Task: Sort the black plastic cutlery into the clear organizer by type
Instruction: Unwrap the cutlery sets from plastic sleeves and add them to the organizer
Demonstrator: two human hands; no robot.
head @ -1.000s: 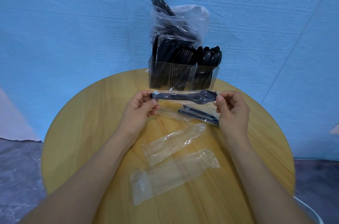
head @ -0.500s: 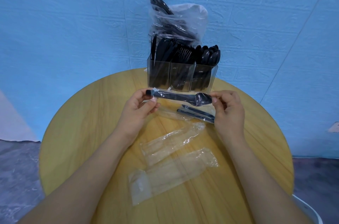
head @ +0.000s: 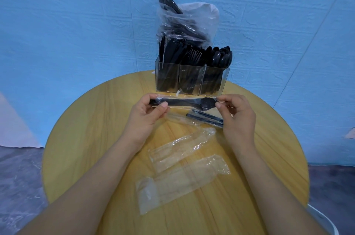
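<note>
I am holding a wrapped spoon (head: 184, 102) level above the table (head: 92, 138), just below the middle of the frame and in front of the organizer (head: 192, 79). My left hand (head: 146, 117) is pinching the handle end through the clear wrap, thumb on the near side and fingers curled behind. My right hand (head: 238, 117) is pinching the bowl end of the wrap between thumb and forefinger, the other fingers loosely curled. So both grips are pressed onto the same piece, one at each end.

The organizer is standing at the far edge of the table, in the upper middle of the frame. Its three compartments are holding black cutlery upright: knives (head: 167, 56) on the left, forks (head: 193, 57) in the middle, spoons (head: 221, 57) on the right. Behind it a clear bag (head: 188, 21) with more black cutlery is leaning against the blue wall (head: 76, 23).

On the table, just beside my right hand and partly behind it, wrapped black pieces (head: 205, 116) are lying; I cannot tell which type they are. Two empty wrappers are lying lower in the frame, between my forearms: one (head: 180, 150) nearer the centre, the other (head: 180, 182) below it. A third crumpled wrapper (head: 182, 118) is lying under the spoon I am holding.
</note>
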